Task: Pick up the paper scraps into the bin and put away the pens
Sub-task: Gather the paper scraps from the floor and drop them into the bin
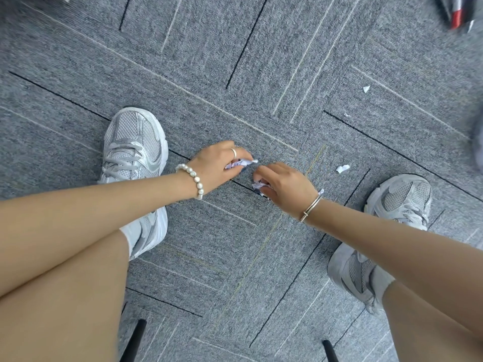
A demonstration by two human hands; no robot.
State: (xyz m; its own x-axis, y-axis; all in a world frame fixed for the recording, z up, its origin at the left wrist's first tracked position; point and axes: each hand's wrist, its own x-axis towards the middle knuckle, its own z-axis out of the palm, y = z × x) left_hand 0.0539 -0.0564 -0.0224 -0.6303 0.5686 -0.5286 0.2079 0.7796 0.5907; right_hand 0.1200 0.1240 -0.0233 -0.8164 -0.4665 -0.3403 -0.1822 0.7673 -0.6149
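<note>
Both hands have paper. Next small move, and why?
Probably reach the right hand toward the loose scrap on the carpet beside the right shoe. Both the right and left hand already hold crumpled paper, no bin is in view, and that scrap lies nearest; a smaller scrap lies farther off.

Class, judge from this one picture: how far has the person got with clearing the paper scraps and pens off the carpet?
Done: nothing can be confirmed; no bin is in view. In hand: the left hand grips crumpled scraps, and the right hand grips more paper. Left: a loose scrap near the right shoe, another scrap farther out, and the pens at the top right corner.
</note>
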